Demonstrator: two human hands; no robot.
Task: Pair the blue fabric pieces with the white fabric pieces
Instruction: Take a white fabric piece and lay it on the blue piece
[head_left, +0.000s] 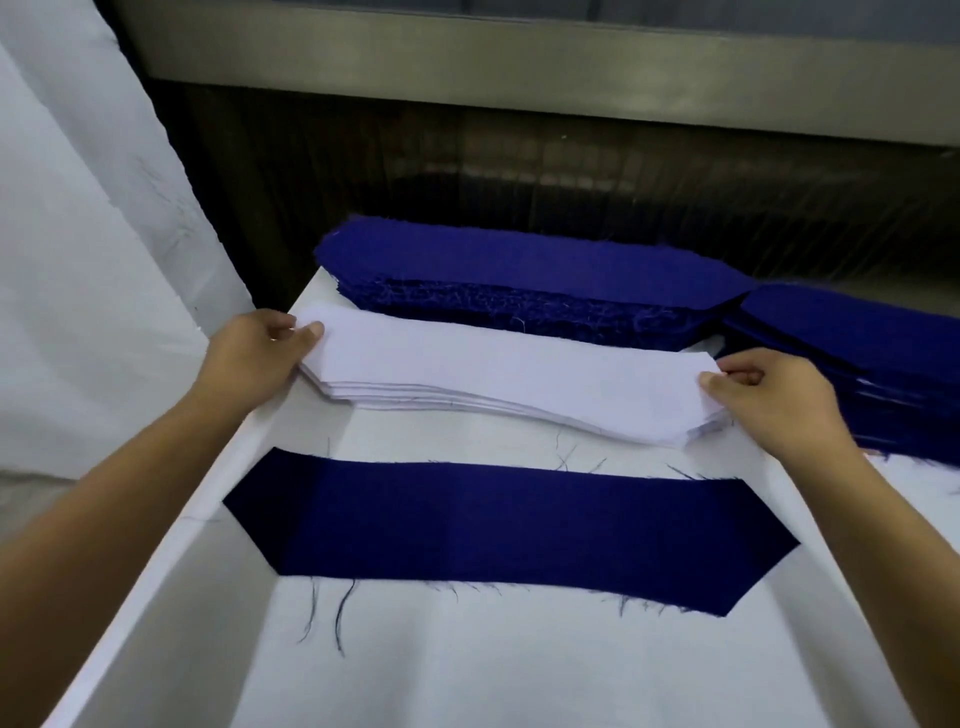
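- A white table (519, 675) fills the lower view.
- A single blue piece (509, 530) lies flat near the front, frayed threads along its edges.
- A thick blue stack (519, 280) sits at the far edge; a second blue stack (857, 353) lies to its right.
- A white stack (509, 379) lies between the single blue piece and the thick blue stack.
- The left hand (254, 358) pinches the white stack's left end.
- The right hand (779, 400) pinches its right end.
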